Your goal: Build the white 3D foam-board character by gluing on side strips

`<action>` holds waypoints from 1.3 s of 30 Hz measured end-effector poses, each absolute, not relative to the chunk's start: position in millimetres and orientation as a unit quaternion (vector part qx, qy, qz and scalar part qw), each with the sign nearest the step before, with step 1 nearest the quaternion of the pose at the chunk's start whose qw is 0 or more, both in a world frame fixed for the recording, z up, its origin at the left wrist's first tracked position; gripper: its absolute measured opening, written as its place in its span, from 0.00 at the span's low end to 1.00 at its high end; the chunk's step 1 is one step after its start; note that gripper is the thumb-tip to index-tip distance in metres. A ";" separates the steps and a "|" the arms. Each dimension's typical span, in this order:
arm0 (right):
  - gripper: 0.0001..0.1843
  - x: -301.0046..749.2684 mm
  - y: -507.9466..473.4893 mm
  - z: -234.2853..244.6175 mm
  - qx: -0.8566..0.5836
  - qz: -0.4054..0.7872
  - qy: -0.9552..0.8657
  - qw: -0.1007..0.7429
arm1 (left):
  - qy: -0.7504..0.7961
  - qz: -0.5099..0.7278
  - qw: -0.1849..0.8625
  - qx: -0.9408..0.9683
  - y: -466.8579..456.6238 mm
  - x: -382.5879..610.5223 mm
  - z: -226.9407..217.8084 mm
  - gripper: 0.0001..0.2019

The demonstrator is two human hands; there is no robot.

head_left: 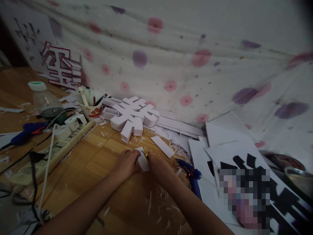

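Observation:
My left hand (127, 162), fingers curled, presses the left edge of a small white board piece (143, 162) against the wooden table. My right hand (159, 167) is closed around a small yellow-and-black utility knife (146, 157), whose tip lies over that piece; most of its handle is hidden in my fingers. Just beyond my hands lies a white three-dimensional character (130, 114) built from board. A loose white strip (163, 146) rests to its right. Beside my right forearm is a blue glue gun (189, 169) with a small red light.
On the left are a power strip (52, 148) with plugs and cables, another blue glue gun (28, 132), a bottle (46, 101) and a cup of pens (91, 109). Printed sheets (246, 148) lie right. A red-edged character (62, 67) stands before the spotted curtain (171, 58). Scraps litter the table.

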State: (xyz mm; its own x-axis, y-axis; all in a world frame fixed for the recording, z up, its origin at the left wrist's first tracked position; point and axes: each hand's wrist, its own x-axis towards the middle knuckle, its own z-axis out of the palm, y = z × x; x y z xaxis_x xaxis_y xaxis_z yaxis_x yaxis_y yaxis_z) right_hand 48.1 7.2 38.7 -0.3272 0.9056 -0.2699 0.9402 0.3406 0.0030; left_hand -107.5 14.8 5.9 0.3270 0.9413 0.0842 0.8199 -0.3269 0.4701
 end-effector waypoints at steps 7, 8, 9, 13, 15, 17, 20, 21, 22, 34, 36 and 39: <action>0.29 50.9 5.0 36.3 0.571 -0.069 0.810 0.116 | 0.558 0.177 0.184 0.789 14.3 -106.6 8.7 0.23; 0.29 51.2 4.6 36.1 0.573 -0.069 0.809 0.116 | 0.559 0.177 0.185 0.789 14.3 -106.5 8.7 0.23; 0.28 51.6 4.2 36.0 0.573 -0.068 0.808 0.117 | 0.559 0.176 0.185 0.789 14.3 -106.4 8.5 0.23; 0.28 53.6 2.5 37.0 0.572 -0.069 0.809 0.116 | 0.556 0.177 0.181 0.792 14.5 -106.9 5.3 0.22; 0.27 55.1 1.4 38.8 0.571 -0.072 0.810 0.113 | 0.554 0.179 0.181 0.792 14.7 -107.6 3.1 0.22; 0.27 56.7 0.1 40.8 0.572 -0.076 0.809 0.111 | 0.553 0.180 0.182 0.793 15.0 -108.3 1.4 0.23; 0.26 58.8 -1.6 42.2 0.574 -0.080 0.807 0.110 | 0.552 0.180 0.184 0.793 15.5 -109.0 0.6 0.25; 0.26 59.3 -2.0 42.1 0.574 -0.081 0.807 0.109 | 0.552 0.179 0.184 0.793 15.7 -109.0 0.7 0.25; 0.26 59.7 -2.4 41.8 0.574 -0.082 0.807 0.110 | 0.553 0.179 0.184 0.793 15.8 -108.9 0.7 0.24; 0.28 60.7 -5.7 40.2 0.576 -0.082 0.803 0.129 | 0.551 0.185 0.174 0.795 16.5 -109.2 -3.5 0.23; 0.28 60.8 -6.9 41.5 0.576 -0.084 0.802 0.132 | 0.549 0.185 0.173 0.796 16.8 -109.4 -4.1 0.23; 0.29 60.6 -9.2 43.8 0.578 -0.086 0.799 0.140 | 0.546 0.185 0.169 0.799 17.3 -109.7 -4.4 0.25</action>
